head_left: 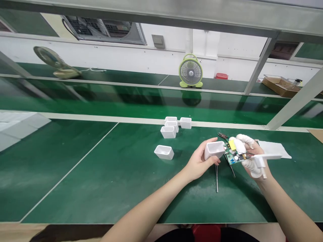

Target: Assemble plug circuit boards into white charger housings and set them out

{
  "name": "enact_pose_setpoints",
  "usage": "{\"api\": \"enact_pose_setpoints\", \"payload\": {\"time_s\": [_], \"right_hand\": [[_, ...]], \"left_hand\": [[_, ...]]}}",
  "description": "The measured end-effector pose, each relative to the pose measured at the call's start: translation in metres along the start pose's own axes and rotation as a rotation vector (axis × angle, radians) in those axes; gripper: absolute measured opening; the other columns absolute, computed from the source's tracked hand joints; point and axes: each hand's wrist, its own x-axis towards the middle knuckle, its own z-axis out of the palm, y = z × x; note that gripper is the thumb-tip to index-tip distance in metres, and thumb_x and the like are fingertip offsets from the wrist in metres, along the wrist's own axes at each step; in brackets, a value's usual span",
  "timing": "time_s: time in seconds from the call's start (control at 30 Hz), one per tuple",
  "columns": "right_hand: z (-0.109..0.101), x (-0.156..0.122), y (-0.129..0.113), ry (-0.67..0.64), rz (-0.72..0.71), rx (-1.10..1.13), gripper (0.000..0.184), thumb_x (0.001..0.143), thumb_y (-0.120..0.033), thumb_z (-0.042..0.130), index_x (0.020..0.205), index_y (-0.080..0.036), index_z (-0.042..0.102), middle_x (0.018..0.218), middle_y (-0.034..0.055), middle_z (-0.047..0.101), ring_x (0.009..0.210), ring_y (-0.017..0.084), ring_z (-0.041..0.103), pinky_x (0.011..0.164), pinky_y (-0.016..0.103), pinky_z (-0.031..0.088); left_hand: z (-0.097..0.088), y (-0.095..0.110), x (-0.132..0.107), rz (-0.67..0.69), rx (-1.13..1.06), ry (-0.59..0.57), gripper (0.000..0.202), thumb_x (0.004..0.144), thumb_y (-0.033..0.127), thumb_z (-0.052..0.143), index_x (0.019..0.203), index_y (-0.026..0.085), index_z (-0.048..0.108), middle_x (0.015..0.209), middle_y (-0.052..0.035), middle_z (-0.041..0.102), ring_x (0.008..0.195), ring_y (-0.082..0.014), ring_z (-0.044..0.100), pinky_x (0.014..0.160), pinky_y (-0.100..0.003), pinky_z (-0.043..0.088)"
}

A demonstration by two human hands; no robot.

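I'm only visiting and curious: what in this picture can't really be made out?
- Circuit board, head view: partly hidden by right hand; parts too small.
- White shell in left hand: inside hidden by its wall.
- Cardboard box: too far to see contents.
- Forearms: cut off by bottom edge.

A plain white plastic shell sits in the left hand, beside a green circuit board carrying a yellow block, a white component and small black parts, gripped by the right hand, whose fingertips wear white cots. A white plug cover juts from that hand. The bench mat is deep green, crossed by thin pale lines and edged in cream. Four more white shells stand behind, a fifth nearer. Silver tweezers lie on the mat, near a white cloth. A lime-green fan with a grey grille and a red tub mark the far shelf, brown cardboard boxes at right.
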Motion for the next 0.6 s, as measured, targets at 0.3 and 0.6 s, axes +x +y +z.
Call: {"api": "enact_pose_setpoints", "payload": {"time_s": [0.3,0.6], "right_hand": [[0.003,0.002,-0.001,-0.019,-0.015,0.061,0.064,0.066,-0.048,0.084,0.122,-0.03,0.06,0.113,0.0098,0.069,0.102,0.031,0.068,0.082,0.046,0.059],[-0.003,-0.005,-0.017,-0.078,-0.135,-0.04,0.06,0.069,-0.03,0.085,0.124,-0.032,0.06,0.119,0.009,0.067,0.113,0.032,0.063,0.092,0.049,0.056]], "left_hand": [[-0.001,0.003,-0.008,0.061,0.131,-0.261,0.072,0.086,0.044,0.062,0.149,0.03,0.029,0.141,-0.0136,0.044,0.115,-0.0261,0.056,0.095,-0.039,0.052],[-0.006,0.0,0.0,0.357,0.484,-0.072,0.069,0.071,0.029,0.079,0.134,0.025,0.051,0.122,-0.0121,0.049,0.114,-0.0264,0.052,0.088,-0.036,0.054]]}}
